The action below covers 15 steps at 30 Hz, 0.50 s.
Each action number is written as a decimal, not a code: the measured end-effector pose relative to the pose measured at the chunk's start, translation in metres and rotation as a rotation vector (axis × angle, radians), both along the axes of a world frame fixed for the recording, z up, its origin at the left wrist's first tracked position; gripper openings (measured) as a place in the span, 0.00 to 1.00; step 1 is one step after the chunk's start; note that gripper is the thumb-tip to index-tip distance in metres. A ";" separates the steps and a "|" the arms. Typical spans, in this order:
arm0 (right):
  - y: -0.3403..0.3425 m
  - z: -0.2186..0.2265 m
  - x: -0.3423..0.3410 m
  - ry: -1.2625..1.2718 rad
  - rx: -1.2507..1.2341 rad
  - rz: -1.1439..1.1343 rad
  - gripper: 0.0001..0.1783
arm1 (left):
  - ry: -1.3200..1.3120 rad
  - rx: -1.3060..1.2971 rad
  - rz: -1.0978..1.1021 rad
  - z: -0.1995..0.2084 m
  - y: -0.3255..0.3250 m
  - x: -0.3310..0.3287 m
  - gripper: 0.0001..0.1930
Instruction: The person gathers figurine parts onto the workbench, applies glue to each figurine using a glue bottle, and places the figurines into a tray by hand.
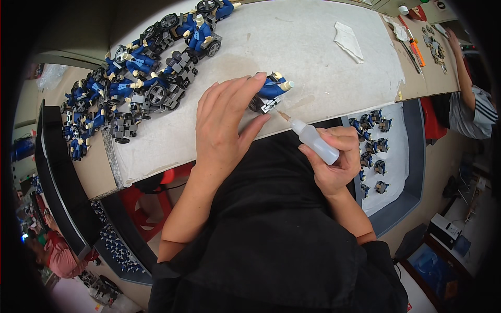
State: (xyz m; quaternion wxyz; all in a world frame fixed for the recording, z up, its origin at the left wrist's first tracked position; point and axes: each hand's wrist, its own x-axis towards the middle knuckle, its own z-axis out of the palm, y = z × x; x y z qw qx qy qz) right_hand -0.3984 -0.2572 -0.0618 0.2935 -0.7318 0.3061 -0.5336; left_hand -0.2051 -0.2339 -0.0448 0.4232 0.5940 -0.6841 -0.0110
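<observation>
My left hand [225,117] curls around a toy figure in blue [272,89], thumb and fingertips at its dark wheel and grey blocky base. The figure lies tipped over on the white-covered table, its pale neck end pointing right. A translucent squeeze bottle [319,143] with a thin nozzle is in my right hand [340,159], fingers wrapped round its body. The nozzle tip points up and left, close to the grey base; whether it touches cannot be made out. Part of the figure is hidden behind my left fingers.
Several similar wheeled blue figures [138,62] crowd the table's left side. A crumpled white tissue [348,41] lies at the far right. Beyond it are an orange-handled tool [416,51] and small metal parts [434,49]. A grey tray [412,172] with more figures stands at right, near another person's arm [467,78].
</observation>
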 end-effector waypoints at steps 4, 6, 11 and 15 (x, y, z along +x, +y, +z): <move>0.000 0.001 0.000 0.008 -0.010 -0.007 0.25 | 0.016 0.009 0.002 -0.001 0.001 0.000 0.34; 0.000 0.000 0.000 0.004 -0.006 -0.010 0.25 | 0.013 0.011 0.002 -0.001 0.001 0.000 0.34; 0.000 -0.001 -0.001 0.001 0.003 -0.016 0.25 | 0.007 0.022 0.005 0.000 0.001 0.000 0.34; 0.002 -0.002 -0.002 -0.014 0.070 0.012 0.22 | 0.012 0.002 0.014 -0.001 0.000 -0.002 0.34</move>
